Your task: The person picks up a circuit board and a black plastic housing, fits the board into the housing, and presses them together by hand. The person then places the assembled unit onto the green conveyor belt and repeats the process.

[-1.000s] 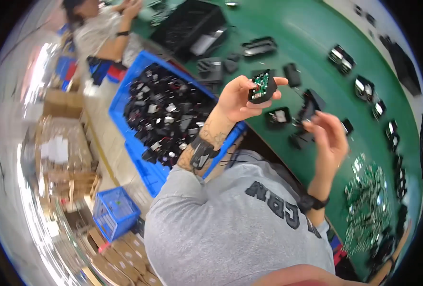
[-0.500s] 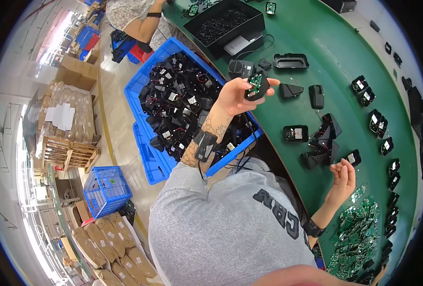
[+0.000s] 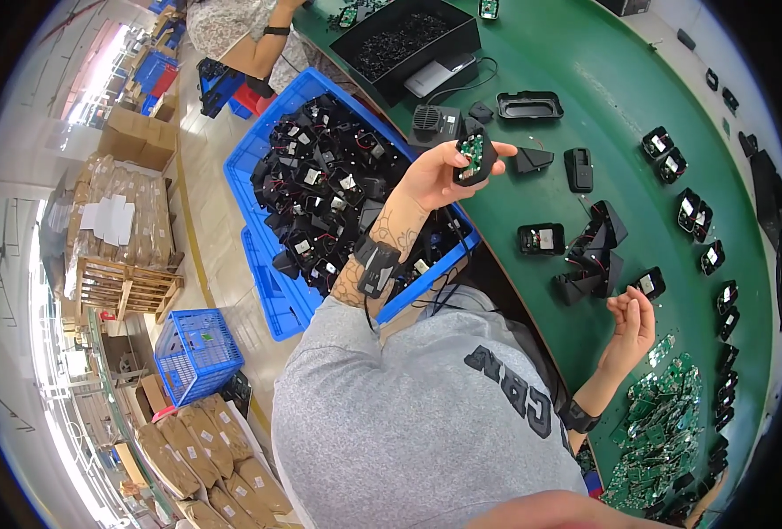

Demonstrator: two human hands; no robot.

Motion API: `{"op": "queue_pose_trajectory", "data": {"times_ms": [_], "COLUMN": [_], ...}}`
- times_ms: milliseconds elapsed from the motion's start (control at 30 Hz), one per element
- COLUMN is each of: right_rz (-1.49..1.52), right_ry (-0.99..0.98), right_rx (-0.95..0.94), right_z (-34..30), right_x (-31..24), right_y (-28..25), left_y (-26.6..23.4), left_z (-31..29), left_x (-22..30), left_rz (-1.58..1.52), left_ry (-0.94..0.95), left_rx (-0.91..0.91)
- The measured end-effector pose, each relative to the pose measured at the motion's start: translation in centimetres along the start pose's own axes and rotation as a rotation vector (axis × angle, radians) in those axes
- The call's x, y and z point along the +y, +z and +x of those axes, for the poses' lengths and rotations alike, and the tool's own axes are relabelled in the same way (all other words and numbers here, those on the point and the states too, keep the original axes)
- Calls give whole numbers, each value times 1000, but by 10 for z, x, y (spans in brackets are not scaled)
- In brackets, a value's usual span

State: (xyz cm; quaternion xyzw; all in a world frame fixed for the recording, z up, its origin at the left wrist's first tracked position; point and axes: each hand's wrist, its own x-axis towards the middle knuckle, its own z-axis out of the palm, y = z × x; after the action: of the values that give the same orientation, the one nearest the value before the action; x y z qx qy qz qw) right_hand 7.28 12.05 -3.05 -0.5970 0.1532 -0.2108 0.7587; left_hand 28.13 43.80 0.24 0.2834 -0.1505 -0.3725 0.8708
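Drawn back since a second ago, the right hand (image 3: 629, 331) is curling loosely near a black case (image 3: 651, 282), any grip unclear. The left hand (image 3: 433, 178) is pinching a black housing (image 3: 486, 150) with a green board (image 3: 472, 153) between thumb and fingers. Alongside, a blue crate (image 3: 242, 198) is holding black parts (image 3: 316, 181); circuit boards (image 3: 655, 432) are lying heaped on the green table (image 3: 611, 101); cartons (image 3: 138, 139) are standing beyond.

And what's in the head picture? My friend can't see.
A person's left hand holds a black case with a green circuit board. The right hand is over a green table. A blue bin beside it holds black parts.
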Motion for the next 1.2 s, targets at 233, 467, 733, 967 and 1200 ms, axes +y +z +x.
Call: {"op": "queue_pose_trajectory", "data": {"times_ms": [233,467,733,967,1200], "right_rz": [-31,-40,-64,-66,-79], "right_ry": [5,-14,-28,-32,-45], "right_rx": [-7,-11,-25,-10,-3], "right_z": [-2,-4,-4,-5,-4], "right_x": [0,-1,0,-2,-3], "right_y": [1,1,2,4,7], "left_y": [24,23,18,13,13], "left_z": [-2,-8,-8,-7,-6], "left_x": [0,-1,-8,-12,-15], "left_rz": [251,365,159,161,182], "left_ry": [34,19,-20,-31,-7], "left_rx": [68,277,263,297,384]}}
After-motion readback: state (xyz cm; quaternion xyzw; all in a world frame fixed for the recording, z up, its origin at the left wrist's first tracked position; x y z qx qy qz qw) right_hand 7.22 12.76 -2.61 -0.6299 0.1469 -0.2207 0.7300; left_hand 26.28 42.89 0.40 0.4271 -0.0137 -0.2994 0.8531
